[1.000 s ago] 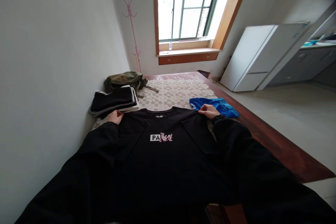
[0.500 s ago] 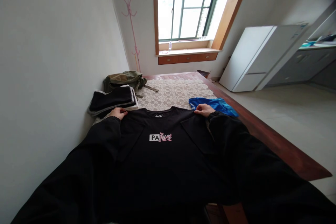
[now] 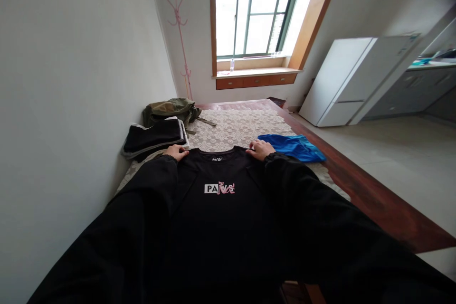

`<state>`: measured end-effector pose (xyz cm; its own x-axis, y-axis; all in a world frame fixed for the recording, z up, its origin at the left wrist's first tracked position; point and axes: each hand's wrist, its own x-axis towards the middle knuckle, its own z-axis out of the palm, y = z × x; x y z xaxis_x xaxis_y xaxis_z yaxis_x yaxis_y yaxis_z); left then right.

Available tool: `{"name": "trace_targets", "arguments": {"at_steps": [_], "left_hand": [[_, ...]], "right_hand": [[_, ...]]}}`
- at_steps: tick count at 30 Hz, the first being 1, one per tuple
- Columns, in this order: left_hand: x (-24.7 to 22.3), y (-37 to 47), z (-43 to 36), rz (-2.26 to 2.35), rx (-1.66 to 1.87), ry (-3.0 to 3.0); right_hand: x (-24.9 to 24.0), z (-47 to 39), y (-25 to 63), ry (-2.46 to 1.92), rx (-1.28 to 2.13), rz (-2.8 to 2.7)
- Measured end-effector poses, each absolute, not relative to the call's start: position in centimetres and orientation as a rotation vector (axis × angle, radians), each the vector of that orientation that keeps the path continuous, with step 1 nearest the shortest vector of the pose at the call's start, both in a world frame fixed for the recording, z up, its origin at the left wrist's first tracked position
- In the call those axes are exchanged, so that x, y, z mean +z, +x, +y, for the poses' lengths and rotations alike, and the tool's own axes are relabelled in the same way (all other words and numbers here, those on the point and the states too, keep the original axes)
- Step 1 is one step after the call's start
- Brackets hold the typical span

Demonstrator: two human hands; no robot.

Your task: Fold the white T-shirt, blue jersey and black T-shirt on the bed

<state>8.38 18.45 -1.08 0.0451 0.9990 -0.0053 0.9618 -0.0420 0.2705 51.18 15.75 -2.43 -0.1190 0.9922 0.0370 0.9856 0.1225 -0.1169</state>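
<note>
A black T-shirt [image 3: 221,218] lies spread in front of me with its collar away from me. It has a white "PA" block and a pink figure printed across its chest. At the left shoulder seam, close to the collar, my left hand [image 3: 176,152] is closed on the cloth. My right hand [image 3: 261,149] pinches the other shoulder, its fingers bent over the fabric. Dark sleeves of my own cover both forearms and blend with the shirt's sides, so the lower edge is hard to make out.
Folded black cloths with grey edging [image 3: 155,137] and an olive backpack [image 3: 171,110] rest at the left by the wall. Blue fabric [image 3: 294,147] lies right of my right hand. Under everything is a lace-covered table [image 3: 235,126] with a dark red wooden edge [image 3: 384,204].
Both hands have moved inward along the shirt's shoulders, toward the collar, and are now closer together. The sleeves of the shirt are less visible, covered by my arms.
</note>
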Motion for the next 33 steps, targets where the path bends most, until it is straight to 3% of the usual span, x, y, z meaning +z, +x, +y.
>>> {"name": "trace_targets", "arguments": {"at_steps": [14, 19, 22, 27, 33], "left_hand": [[-2.4, 9.6, 17.2, 2.028, 0.399, 2.301], [-2.1, 10.5, 16.2, 1.876, 0.431, 2.439], [-3.2, 11.0, 14.5, 1.729, 0.393, 2.502], [-4.8, 11.3, 12.4, 1.643, 0.221, 2.538], [-4.4, 11.8, 12.6, 1.678, 0.136, 2.528]], "right_hand": [[-2.7, 14.6, 49.5, -2.006, -0.078, -2.285], [-2.0, 13.0, 48.6, -1.802, -0.190, -2.363], [-3.4, 11.7, 48.4, -1.665, -0.097, -2.481], [-5.9, 10.9, 48.4, -1.812, 0.084, -2.481], [-5.1, 12.2, 48.1, -1.924, 0.161, -2.437]]}}
